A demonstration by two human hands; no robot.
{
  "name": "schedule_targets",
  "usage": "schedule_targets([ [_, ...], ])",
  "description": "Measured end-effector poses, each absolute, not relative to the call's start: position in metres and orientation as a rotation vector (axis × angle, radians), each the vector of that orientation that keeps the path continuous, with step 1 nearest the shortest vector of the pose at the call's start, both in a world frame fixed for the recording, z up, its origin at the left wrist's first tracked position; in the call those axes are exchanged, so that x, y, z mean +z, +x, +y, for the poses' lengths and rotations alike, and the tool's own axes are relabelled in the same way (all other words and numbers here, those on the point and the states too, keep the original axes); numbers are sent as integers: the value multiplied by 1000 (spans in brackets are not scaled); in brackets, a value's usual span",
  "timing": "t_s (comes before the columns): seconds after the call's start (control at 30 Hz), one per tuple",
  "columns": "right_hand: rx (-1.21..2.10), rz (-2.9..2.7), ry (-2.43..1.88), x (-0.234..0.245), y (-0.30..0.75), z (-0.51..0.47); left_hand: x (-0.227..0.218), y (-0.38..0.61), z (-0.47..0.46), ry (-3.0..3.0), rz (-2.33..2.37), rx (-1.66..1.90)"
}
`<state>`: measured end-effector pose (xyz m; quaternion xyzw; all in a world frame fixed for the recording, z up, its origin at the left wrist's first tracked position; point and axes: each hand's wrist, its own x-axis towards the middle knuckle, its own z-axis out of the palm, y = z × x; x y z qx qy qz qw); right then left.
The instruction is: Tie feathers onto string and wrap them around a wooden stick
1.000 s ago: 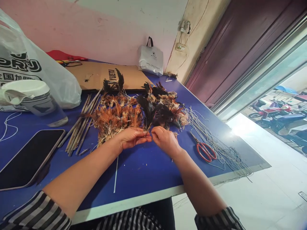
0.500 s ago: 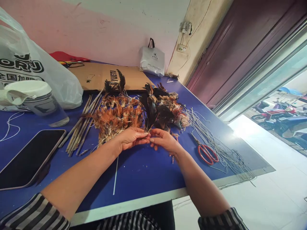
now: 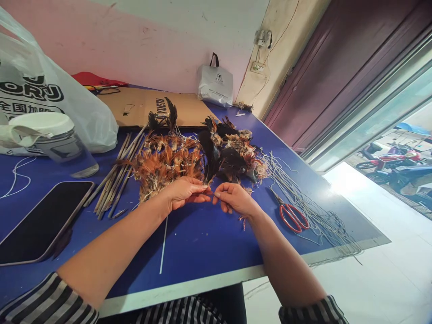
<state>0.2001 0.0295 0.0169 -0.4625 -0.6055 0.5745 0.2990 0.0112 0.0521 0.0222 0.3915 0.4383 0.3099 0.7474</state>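
Note:
Pinched at its base, a bunch of black feathers (image 3: 209,153) stands up from the fingertips of my left hand (image 3: 187,194). Close by on the right, the thumb and forefinger of my right hand (image 3: 233,199) are pressed together on a thin strand that runs to the left fingertips; its exact kind is too small to tell. Tied brown feather bunches (image 3: 168,162) lie just beyond my left hand. Darker feather bunches (image 3: 241,153) are piled past my right hand. A bit of red and white string (image 3: 242,223) shows below the right wrist.
Red-handled scissors (image 3: 293,218) and a spread of grey cords (image 3: 310,202) lie to the right on the blue table (image 3: 209,252). Leftward are thin sticks (image 3: 116,180), a phone (image 3: 43,220), a lidded jar (image 3: 64,144) and a plastic bag (image 3: 84,108). Cardboard (image 3: 135,105) lies behind.
My right hand has drawn slightly right, away from the left fingertips, and the thin strand now shows between them. My left hand keeps its pinch on the black feathers.

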Motion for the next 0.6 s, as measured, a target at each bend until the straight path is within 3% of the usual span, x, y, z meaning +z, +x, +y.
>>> schedule_targets([
  [0.17,1303,-1737,-1332,21,196,25,24,13,50,884,977,652],
  [0.4,750,-2032,-1248,18,193,24,19,16,48,876,930,613],
  [0.6,734,-2033,-1234,21,193,23,17,17,49,839,947,624],
])
